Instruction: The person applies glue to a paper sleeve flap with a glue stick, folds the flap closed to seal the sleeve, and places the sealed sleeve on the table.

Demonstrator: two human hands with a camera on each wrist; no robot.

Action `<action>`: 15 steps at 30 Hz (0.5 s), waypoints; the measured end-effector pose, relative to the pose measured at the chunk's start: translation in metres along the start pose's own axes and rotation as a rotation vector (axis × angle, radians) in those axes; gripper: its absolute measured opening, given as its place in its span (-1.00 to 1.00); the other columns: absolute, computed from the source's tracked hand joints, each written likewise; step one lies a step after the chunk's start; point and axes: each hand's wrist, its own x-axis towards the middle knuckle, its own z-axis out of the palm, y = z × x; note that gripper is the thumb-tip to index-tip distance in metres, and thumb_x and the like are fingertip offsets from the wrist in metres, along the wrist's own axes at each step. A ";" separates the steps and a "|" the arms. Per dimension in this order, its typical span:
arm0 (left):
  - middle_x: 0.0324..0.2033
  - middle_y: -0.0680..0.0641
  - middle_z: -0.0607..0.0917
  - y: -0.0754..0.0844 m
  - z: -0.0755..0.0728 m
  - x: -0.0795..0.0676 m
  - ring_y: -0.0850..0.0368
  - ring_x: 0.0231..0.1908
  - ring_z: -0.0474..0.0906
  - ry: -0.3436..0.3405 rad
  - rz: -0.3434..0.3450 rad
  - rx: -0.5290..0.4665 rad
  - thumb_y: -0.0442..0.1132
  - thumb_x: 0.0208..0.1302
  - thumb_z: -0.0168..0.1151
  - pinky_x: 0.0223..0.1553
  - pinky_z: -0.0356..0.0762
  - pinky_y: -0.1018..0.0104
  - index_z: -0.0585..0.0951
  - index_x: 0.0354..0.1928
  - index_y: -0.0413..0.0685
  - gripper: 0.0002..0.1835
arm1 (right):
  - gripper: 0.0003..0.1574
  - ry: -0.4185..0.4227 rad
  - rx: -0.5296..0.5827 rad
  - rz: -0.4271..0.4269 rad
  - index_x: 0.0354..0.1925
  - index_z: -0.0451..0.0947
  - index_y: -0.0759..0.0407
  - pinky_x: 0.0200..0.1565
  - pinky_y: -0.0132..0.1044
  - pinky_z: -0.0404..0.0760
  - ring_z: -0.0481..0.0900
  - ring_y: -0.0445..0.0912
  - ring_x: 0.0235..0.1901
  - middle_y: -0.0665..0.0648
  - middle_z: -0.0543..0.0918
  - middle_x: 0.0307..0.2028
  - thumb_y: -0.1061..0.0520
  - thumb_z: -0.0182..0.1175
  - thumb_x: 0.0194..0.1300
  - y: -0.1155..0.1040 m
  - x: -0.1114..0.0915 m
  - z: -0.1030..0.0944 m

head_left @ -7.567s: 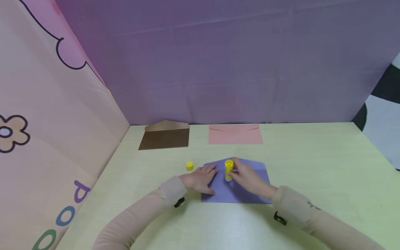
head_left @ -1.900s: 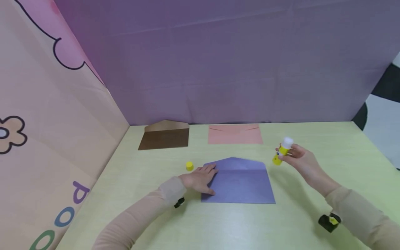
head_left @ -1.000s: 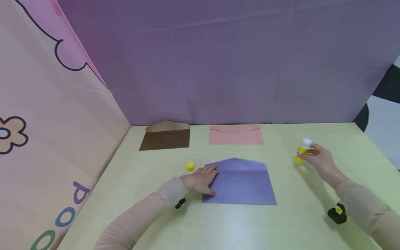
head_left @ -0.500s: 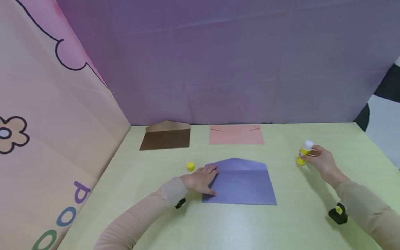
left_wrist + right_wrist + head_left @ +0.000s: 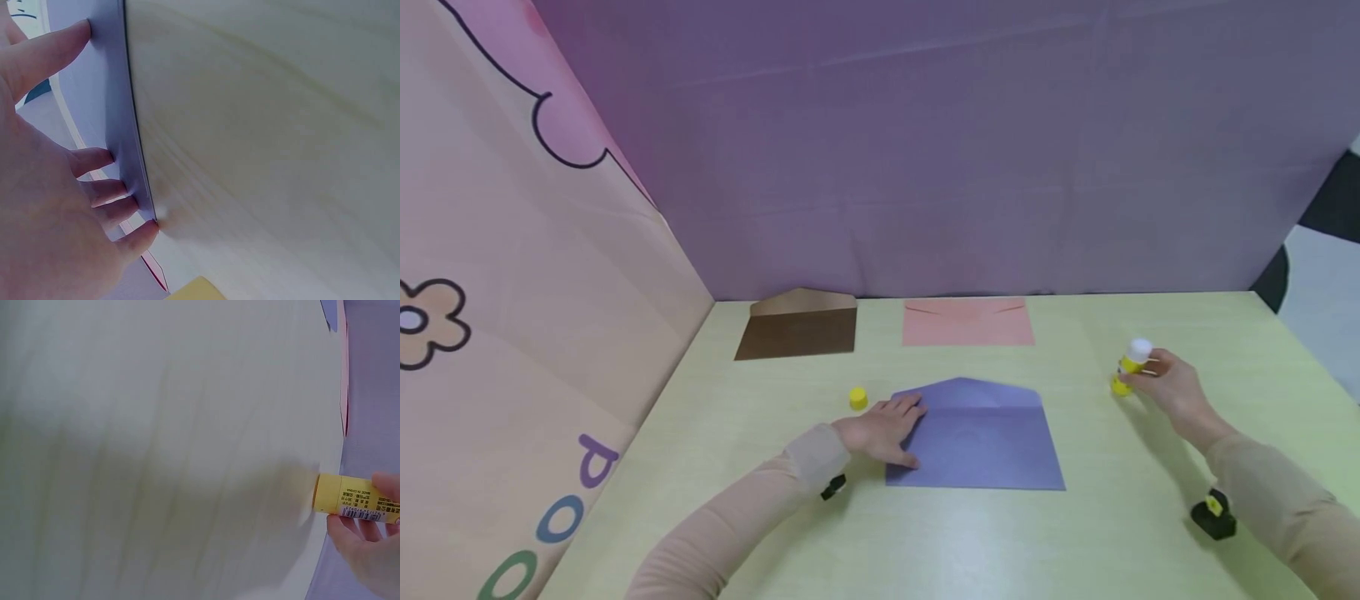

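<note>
My left hand (image 5: 883,431) lies spread on the left edge of a purple envelope (image 5: 985,446), whose flap is unfolded at the far side. In the left wrist view the fingertips (image 5: 128,203) press that edge. Well to the right of the envelope, my right hand (image 5: 1176,392) pinches a yellow glue stick (image 5: 1127,372) with its white end up. The right wrist view shows the glue stick's barcode label (image 5: 369,506), and its yellow base is right at the tabletop. The glue stick's yellow cap (image 5: 858,398) stands just beyond the left hand.
A brown envelope (image 5: 797,334) with its flap up lies at the back left of the table (image 5: 970,550). Beside it is a pink envelope (image 5: 967,323) with its flap folded down. A purple backdrop (image 5: 955,150) rises behind the table, and a printed panel (image 5: 550,275) borders the left.
The right hand has carried the glue stick from over the purple envelope out to the right, turned it white end up and lowered it to the table. The left hand stays in place.
</note>
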 end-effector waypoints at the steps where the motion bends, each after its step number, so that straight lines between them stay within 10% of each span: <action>1: 0.36 -0.06 -0.17 0.000 0.000 0.000 0.09 0.33 -0.25 0.000 0.000 0.001 0.21 0.11 0.06 0.29 -0.14 0.17 -0.06 0.36 -0.04 -0.10 | -0.28 0.002 -0.017 -0.009 0.10 0.14 0.54 -0.36 -0.65 0.40 0.34 -0.59 -0.43 -0.30 0.49 -0.41 0.13 0.18 0.14 0.000 0.000 0.000; 6: 0.36 -0.07 -0.16 0.000 0.000 0.000 0.08 0.33 -0.25 0.001 0.000 0.002 0.21 0.11 0.06 0.29 -0.14 0.15 -0.06 0.36 -0.05 -0.10 | -0.36 0.011 -0.149 -0.072 0.06 0.19 0.57 -0.38 -0.65 0.40 0.34 -0.52 -0.37 0.52 0.42 -0.06 0.15 0.14 0.17 0.000 -0.002 0.001; 10: 0.36 -0.07 -0.17 0.000 -0.001 -0.001 0.08 0.33 -0.25 -0.001 0.004 -0.001 0.21 0.11 0.05 0.29 -0.14 0.15 -0.06 0.36 -0.05 -0.10 | -0.36 0.020 -0.193 -0.096 0.05 0.13 0.63 -0.41 -0.68 0.37 0.52 0.06 -0.23 0.63 0.32 -0.04 0.21 0.12 0.17 -0.003 -0.002 0.001; 15: 0.36 -0.07 -0.17 0.000 -0.001 0.000 0.08 0.33 -0.26 0.001 0.006 -0.001 0.21 0.11 0.06 0.29 -0.15 0.15 -0.06 0.36 -0.05 -0.10 | -0.19 0.040 -0.161 -0.109 0.16 -0.10 0.64 -0.19 -0.42 0.51 0.22 0.46 0.00 0.68 0.18 0.02 0.26 0.11 0.16 -0.010 -0.006 0.001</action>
